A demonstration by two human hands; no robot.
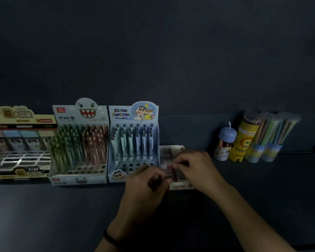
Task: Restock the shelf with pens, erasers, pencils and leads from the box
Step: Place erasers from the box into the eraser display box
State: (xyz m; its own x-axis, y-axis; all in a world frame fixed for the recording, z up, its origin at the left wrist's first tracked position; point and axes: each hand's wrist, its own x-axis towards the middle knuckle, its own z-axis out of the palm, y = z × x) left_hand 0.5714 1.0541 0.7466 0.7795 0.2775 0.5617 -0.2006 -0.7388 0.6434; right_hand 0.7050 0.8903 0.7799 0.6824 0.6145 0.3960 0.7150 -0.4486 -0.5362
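Observation:
A small white tray of lead cases (172, 151) sits on the dark shelf (44, 211), right of the cartoon pen display (134, 142). Both hands are over the tray's front. My left hand (145, 186) grips a few dark, thin cases or pens, blurred. My right hand (196, 168) pinches a small red-ended case at the tray. The hands hide most of the tray's contents.
A shark-face pen display (78, 142) and a beige eraser box (18, 146) stand to the left. At the right are a blue-capped bottle (224, 142), a yellow lion tube of colour pencils (244, 139) and clear pencil tubes (269, 137).

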